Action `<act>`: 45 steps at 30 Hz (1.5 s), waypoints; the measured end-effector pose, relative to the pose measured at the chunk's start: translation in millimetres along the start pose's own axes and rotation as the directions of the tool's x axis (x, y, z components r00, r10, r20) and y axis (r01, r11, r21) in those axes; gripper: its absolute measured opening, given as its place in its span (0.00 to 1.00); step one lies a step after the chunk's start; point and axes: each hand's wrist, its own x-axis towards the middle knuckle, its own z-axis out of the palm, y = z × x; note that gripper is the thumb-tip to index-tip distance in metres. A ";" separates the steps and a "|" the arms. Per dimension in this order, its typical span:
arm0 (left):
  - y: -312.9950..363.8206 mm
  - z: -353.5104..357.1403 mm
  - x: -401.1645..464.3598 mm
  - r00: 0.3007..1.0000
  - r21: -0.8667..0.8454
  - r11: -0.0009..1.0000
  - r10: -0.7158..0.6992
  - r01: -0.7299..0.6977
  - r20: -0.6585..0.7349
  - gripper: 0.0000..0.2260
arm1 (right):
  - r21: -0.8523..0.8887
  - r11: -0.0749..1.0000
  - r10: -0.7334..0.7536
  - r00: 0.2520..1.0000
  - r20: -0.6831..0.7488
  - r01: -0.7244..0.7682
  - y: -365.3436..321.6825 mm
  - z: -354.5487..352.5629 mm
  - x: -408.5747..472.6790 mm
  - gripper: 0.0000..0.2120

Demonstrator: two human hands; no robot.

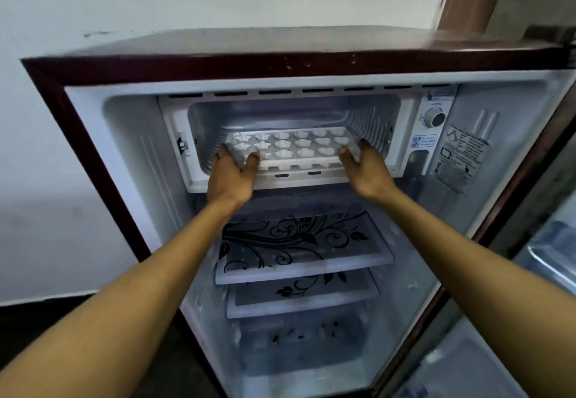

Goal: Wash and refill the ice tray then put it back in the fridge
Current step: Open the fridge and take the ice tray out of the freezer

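head view, both hands [229, 176] [367, 173] gripping ice tray [296, 148]

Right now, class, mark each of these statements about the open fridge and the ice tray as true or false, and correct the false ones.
1. Both hands hold the ice tray, one at each end. True: left hand, right hand.
2. The tray sits on the patterned glass shelf. False: it is at the freezer compartment opening, above that shelf.
3. The fridge door is closed. False: the interior is exposed.
4. A round control dial sits to the right of the freezer compartment. True.
5. The tray has shaped moulds in rows. True.
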 end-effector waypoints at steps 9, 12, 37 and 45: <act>16.7 -42.2 -105.7 0.996 -0.141 0.987 -0.067 0.075 0.061 0.37 | 0.162 0.987 0.004 1.000 -0.009 -0.002 -34.2 -63.6 -117.8 0.17; 27.3 -53.6 -144.1 0.993 -0.180 0.981 -0.057 0.076 0.108 0.34 | 0.170 0.985 0.023 0.999 -0.038 -0.016 -45.3 -81.8 -164.1 0.17; 29.9 -70.4 -387.4 0.744 -0.342 0.911 0.061 0.231 0.665 0.38 | 0.525 0.712 0.679 0.648 -0.344 -0.467 -41.5 -122.5 -560.5 0.31; 69.1 -40.4 -454.3 0.405 -0.314 0.944 0.250 0.098 0.879 0.31 | 0.695 0.568 0.823 0.298 -0.484 -0.441 -68.8 -140.6 -679.5 0.31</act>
